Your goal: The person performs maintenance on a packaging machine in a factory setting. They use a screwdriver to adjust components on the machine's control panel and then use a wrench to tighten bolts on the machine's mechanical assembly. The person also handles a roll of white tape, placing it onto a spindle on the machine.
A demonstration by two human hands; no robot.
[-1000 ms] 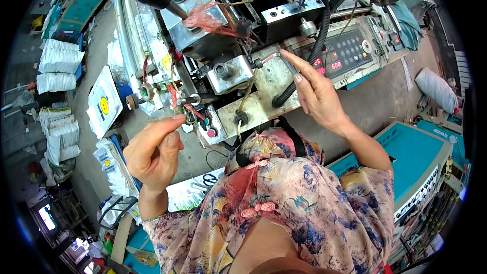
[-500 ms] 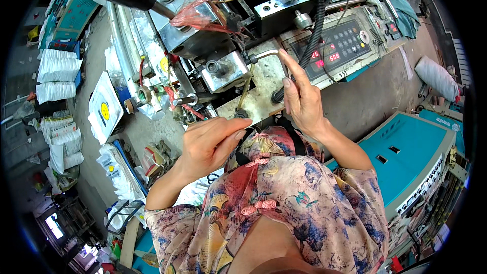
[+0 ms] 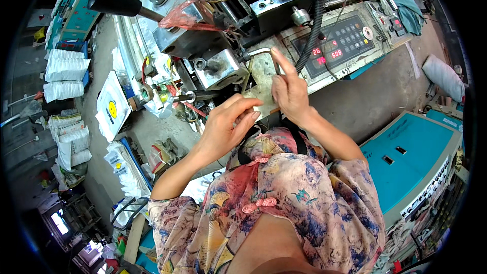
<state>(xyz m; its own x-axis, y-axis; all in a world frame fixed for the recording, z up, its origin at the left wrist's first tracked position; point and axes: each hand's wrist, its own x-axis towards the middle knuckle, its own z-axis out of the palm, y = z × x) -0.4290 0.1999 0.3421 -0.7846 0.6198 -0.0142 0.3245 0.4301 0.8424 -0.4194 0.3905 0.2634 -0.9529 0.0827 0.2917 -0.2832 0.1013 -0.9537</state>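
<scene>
My right hand (image 3: pixel 291 94) is at the front of a machine, closed around the free arm of a bent silver rod shaped like a hex key (image 3: pixel 261 51). Its index finger lies along the rod near the bend. The rod's other end meets a fitting beside a shiny metal block (image 3: pixel 219 70). To the left, my left hand (image 3: pixel 227 123) hovers below the block, near the edge of a worn metal plate (image 3: pixel 264 78). Its fingers are loosely curled, thumb and index tips apart, with nothing visible between them.
A control panel (image 3: pixel 340 43) with red digits sits right of my right hand, behind a black corrugated hose (image 3: pixel 318 25). A black-knobbed lever (image 3: pixel 114 0) rises at upper left. A teal cabinet (image 3: pixel 411 157) stands at right. White bag stacks (image 3: pixel 67 66) lie at far left.
My right hand's fingers have curled in around the rod's free arm. My left hand has moved up and right, and its thumb and index finger have parted. The view has shifted slightly.
</scene>
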